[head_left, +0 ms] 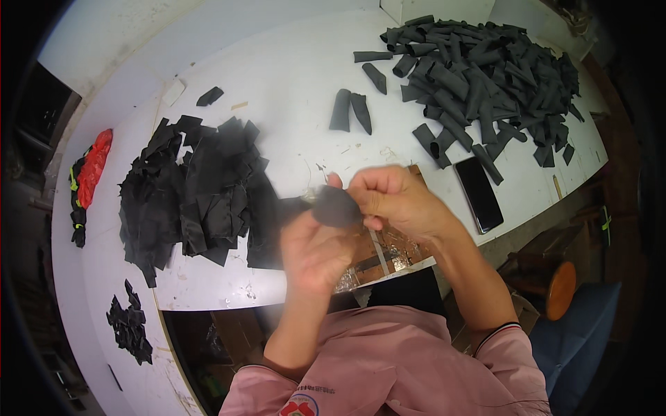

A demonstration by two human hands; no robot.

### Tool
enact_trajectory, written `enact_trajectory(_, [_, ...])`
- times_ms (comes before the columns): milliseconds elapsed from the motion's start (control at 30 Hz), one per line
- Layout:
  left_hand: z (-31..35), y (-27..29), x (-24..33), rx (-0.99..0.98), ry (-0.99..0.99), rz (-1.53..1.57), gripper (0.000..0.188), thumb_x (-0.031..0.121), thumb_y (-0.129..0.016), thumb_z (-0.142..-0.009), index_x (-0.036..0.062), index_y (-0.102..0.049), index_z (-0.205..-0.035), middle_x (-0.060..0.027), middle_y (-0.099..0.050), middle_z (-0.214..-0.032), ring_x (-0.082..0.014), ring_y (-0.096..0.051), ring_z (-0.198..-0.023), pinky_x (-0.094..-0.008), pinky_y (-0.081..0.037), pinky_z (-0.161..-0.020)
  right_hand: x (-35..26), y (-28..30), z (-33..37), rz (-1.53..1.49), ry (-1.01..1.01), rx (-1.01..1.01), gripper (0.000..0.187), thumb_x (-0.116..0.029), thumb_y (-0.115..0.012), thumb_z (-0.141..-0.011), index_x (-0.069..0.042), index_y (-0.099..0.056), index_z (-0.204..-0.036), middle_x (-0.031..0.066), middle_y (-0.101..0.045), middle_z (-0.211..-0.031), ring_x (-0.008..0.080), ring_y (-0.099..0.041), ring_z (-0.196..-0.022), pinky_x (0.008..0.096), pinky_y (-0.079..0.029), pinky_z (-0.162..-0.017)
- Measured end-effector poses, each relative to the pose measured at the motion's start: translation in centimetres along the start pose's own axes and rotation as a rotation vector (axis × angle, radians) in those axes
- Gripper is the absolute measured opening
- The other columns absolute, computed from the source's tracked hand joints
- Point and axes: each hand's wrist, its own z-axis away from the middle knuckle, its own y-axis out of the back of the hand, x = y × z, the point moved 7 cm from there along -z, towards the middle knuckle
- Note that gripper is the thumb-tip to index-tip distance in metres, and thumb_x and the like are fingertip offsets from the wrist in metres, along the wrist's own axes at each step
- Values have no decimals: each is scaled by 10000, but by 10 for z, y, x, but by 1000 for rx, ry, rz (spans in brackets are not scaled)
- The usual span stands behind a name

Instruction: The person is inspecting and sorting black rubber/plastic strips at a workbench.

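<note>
Between my two hands, above the near part of the white table, is a dark grey fabric piece [336,206] with a rounded outline. My right hand [401,202] pinches its right edge between thumb and fingertips. From below and the left, my left hand [316,253] grips the same piece; motion blurs its fingers somewhat. Flat black fabric pieces [215,194] lie stacked in overlapping heaps to the left of my left hand. Two dark grey tube-shaped pieces [340,111] rest side by side beyond my hands.
A large pile of dark tubes [479,83] covers the table's far right. A black phone [479,194] lies near the right edge. Small black scraps [130,322] and a red bag [94,166] are at the left. A round wooden stool [560,291] stands at the lower right.
</note>
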Motion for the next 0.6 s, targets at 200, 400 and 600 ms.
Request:
enact_trajectory(200, [11,34,22,191,-212,-721,343,8,-425,-833,-47,-400,-1171,-141,-585,-794,-51,-326,-344,-169,-291,-299,48,24,9,-198,-104,38,177,-189,-553,-844,-49,-548,-735,-24,-502,-646,48,-444,-528,171,-327,-491])
enact_trajectory(400, [22,-21,-6,137,-592,-1679,345,68,-507,-841,-15,-367,-1146,-115,-583,-755,-40,-396,-403,-178,-323,-343,8,8,0,32,92,-98,189,-208,-565,-839,-67,-539,-717,-43,-481,-640,34,-417,-585,170,-325,-522])
enact_trajectory(600, [28,4,17,345,-652,-1647,262,71,-520,-847,-1,-492,-1097,-68,-571,-926,-93,-534,-703,-187,-424,-549,52,25,3,-20,71,-30,196,-209,-549,-848,-42,-544,-745,-29,-497,-648,44,-442,-582,193,-368,-544])
